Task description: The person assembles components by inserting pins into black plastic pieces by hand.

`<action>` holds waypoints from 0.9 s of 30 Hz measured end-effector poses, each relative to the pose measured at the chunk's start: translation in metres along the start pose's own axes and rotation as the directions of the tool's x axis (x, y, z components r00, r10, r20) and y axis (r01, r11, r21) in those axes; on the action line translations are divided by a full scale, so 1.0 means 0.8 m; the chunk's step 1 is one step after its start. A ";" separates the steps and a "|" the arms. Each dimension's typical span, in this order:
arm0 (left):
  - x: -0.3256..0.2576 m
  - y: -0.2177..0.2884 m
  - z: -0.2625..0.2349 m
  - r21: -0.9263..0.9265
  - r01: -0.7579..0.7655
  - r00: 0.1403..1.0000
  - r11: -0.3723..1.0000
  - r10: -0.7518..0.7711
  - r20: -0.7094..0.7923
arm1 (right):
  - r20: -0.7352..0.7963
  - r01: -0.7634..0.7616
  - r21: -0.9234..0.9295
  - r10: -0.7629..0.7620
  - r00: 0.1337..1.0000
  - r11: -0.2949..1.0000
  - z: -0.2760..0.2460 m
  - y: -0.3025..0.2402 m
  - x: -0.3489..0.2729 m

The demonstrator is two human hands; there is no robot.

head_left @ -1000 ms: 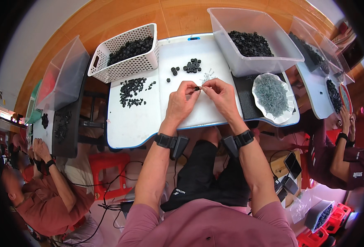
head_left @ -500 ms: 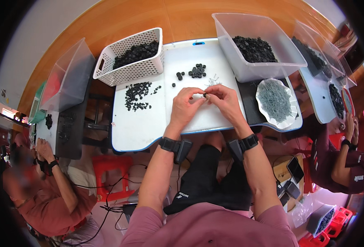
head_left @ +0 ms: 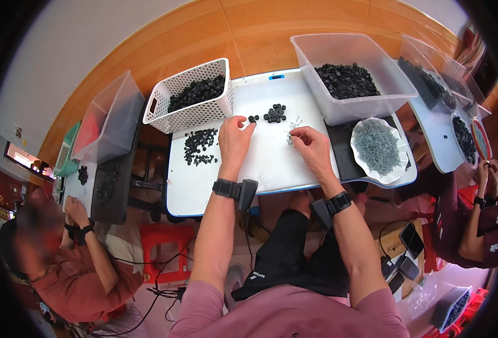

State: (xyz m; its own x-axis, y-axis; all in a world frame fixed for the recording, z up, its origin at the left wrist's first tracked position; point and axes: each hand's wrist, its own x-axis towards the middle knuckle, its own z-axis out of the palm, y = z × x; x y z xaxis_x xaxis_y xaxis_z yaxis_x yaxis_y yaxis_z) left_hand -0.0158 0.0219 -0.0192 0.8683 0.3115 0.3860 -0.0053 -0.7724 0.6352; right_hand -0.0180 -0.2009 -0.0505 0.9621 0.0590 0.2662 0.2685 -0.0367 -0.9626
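Observation:
My left hand (head_left: 236, 138) is over the white tabletop, thumb and forefinger apart, beside a few small black round knobs (head_left: 253, 119). To their right sits a cluster of similar black knobs (head_left: 275, 113). My right hand (head_left: 312, 147) has its thumb and forefinger pinched at a small scatter of thin grey pins (head_left: 295, 123); a pin seems to be between the fingertips, though they partly hide it. Many smaller black pieces (head_left: 200, 146) lie spread left of my left hand.
A white perforated basket (head_left: 189, 115) and a clear plastic bin (head_left: 367, 107), both holding black parts, stand at the back. A scalloped white dish (head_left: 394, 179) of grey pins sits right, on a black mat (head_left: 342, 135). Co-workers sit at tables on both sides.
My hands were together at the table's middle around a small dark piece. They have separated, left toward the black knobs, right to the pins; that piece is gone from my fingers. The view has shifted slightly.

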 end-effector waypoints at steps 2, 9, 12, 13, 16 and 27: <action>0.010 -0.001 0.007 0.148 0.036 0.992 0.988 -0.054 0.116 | 0.016 -0.029 -0.031 0.029 0.999 0.999 -0.001 -0.001 -0.001; 0.009 -0.005 0.022 0.217 -0.010 0.992 0.976 -0.017 0.125 | 0.002 0.029 -0.026 -0.029 1.000 0.999 0.000 -0.003 -0.004; -0.002 0.002 0.023 0.211 -0.182 0.983 0.960 0.171 0.071 | 0.013 0.013 -0.049 -0.012 1.000 0.999 -0.002 -0.003 -0.004; -0.003 0.004 0.023 0.203 -0.216 0.975 0.955 0.201 0.093 | 0.016 0.012 -0.041 -0.011 1.000 0.999 -0.002 -0.002 -0.003; -0.008 0.009 0.022 0.196 -0.295 0.955 0.935 0.281 0.099 | 0.018 0.010 -0.034 -0.010 1.000 0.999 -0.002 -0.002 -0.002; -0.016 0.017 0.019 0.122 -0.443 0.896 0.888 0.439 0.062 | 0.013 0.014 -0.034 -0.014 1.000 0.999 -0.001 0.000 -0.002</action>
State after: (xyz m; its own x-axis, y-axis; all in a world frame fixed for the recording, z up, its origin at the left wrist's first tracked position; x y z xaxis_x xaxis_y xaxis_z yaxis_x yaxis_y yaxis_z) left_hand -0.0198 -0.0009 -0.0255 0.8068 -0.0942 0.5832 -0.3292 -0.8914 0.3116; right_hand -0.0193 -0.2017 -0.0510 0.9576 0.0726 0.2787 0.2836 -0.0694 -0.9564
